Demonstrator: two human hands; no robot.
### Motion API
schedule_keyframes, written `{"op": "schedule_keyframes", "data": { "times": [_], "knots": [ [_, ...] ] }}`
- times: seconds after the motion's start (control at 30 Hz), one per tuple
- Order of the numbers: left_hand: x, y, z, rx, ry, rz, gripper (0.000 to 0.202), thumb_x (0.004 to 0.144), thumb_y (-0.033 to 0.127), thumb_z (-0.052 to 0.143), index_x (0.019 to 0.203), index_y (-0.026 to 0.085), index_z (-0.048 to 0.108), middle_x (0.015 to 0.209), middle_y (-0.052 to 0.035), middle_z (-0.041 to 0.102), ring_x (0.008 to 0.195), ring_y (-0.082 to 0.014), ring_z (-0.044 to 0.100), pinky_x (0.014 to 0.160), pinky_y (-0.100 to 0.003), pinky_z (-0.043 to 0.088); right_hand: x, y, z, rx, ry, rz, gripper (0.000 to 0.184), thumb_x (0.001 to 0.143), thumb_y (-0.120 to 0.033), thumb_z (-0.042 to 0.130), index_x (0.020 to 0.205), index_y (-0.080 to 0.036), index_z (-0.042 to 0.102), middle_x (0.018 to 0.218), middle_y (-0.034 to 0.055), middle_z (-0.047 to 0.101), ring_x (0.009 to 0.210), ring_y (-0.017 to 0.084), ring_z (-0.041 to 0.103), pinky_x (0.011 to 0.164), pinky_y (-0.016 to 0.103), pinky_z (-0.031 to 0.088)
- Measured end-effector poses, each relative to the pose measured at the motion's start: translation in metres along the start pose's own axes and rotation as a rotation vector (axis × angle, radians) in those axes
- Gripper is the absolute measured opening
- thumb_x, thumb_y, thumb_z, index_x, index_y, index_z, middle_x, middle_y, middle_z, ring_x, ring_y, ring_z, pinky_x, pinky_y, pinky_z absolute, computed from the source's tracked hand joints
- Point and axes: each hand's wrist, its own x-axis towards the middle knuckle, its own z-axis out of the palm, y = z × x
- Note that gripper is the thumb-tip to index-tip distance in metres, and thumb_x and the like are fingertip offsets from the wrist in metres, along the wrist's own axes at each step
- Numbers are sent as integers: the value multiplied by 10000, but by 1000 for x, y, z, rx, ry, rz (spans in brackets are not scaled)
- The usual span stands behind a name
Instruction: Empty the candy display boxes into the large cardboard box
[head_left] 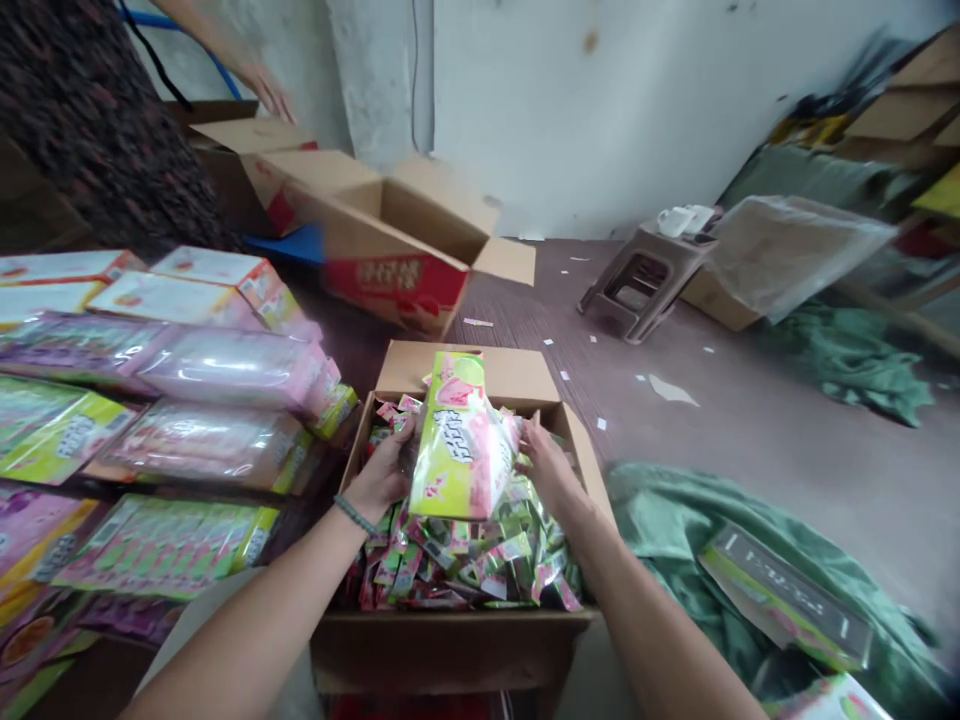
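Left hand [386, 470], right hand [546, 465] grasp green-pink plastic-wrapped candy display box [459, 440] upright over brown cardboard carton [450, 640] of small candy packets [465, 555]; filling step; next needs steady tilt.

Held pack [459, 440]: glossy printed plastic film, crinkled at clear edge. Small sachets [465, 560] below: shiny foil-like wrappers. Open carton [517, 375]: matt brown corrugated cardboard; second carton [390, 240] same, red print on side. Stacked display boxes [217, 370]: printed card under clear glossy shrink wrap, strong glare. Stool [637, 280]: dull brown plastic. Green cloth [675, 520]: soft, creased, slight sheen. Floor [750, 420]: matt, rough-looking. Wall [600, 110]: flat painted plaster, stained.
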Motion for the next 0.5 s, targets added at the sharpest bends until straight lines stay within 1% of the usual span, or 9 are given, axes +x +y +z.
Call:
{"op": "schedule_keyframes", "data": {
  "times": [0.07,0.13,0.17,0.2,0.27,0.33,0.4,0.43,0.5],
  "knots": [
    [2,-6,3,-91,-9,69,422,991,333,601,1375,160,628,1112,-124,784,1024,-298,757,975,-450,585,-13,1,2,-1,-157,-32,836,703,-817,737,1378,-348,581,1577,49,453,1373,279,493,914,354,546],
    [3,-12,5,-140,-9,155,412,982,348,624,1355,173,639,1136,-115,777,1048,-287,748,998,-447,573,-28,4,8,-53,-324,-120,1023,699,-759,796,1552,-378,379,1680,52,277,1505,289,338,1105,432,459],
    [3,-14,7,-138,-1,179,388,983,350,625,1325,168,653,1127,-113,777,1042,-278,748,998,-443,573,-34,5,13,-102,-349,-184,1156,662,-707,859,1601,-361,279,1687,79,248,1522,298,307,1174,461,393],
    [2,-16,9,-121,17,191,350,991,345,614,1277,153,673,1100,-113,781,1024,-267,750,990,-432,578,-39,6,17,-154,-324,-251,1297,607,-643,924,1629,-335,187,1679,112,249,1521,311,304,1218,486,333],
    [-3,-18,13,-63,67,210,274,1012,323,581,1152,128,713,1015,-107,787,969,-240,753,954,-396,592,-44,5,25,-235,-167,-355,1480,519,-533,1000,1643,-294,67,1631,169,310,1472,340,375,1236,535,297],
    [-9,-17,15,29,85,255,213,997,294,611,1041,130,740,949,-90,788,912,-215,750,895,-346,602,-43,0,27,-224,-15,-396,1453,565,-534,977,1632,-282,24,1534,192,422,1345,348,516,1177,574,383],
    [-14,-17,16,137,93,316,114,918,243,722,915,133,754,886,-75,785,838,-198,740,803,-297,597,-38,-7,26,-199,25,-376,1324,673,-587,897,1617,-284,19,1460,190,480,1236,332,598,1105,566,466],
    [-16,-19,16,185,97,337,88,856,214,784,860,131,754,856,-70,782,804,-192,733,760,-280,588,-36,-10,25,-216,26,-373,1299,693,-606,872,1614,-280,16,1466,193,467,1249,335,592,1105,562,468],
    [-19,-26,16,247,95,357,155,735,202,877,782,125,750,806,-63,774,762,-185,718,709,-263,567,-30,-13,25,-306,44,-396,1350,664,-610,883,1619,-256,-3,1564,208,353,1397,357,467,1188,564,376]
  ]
}}
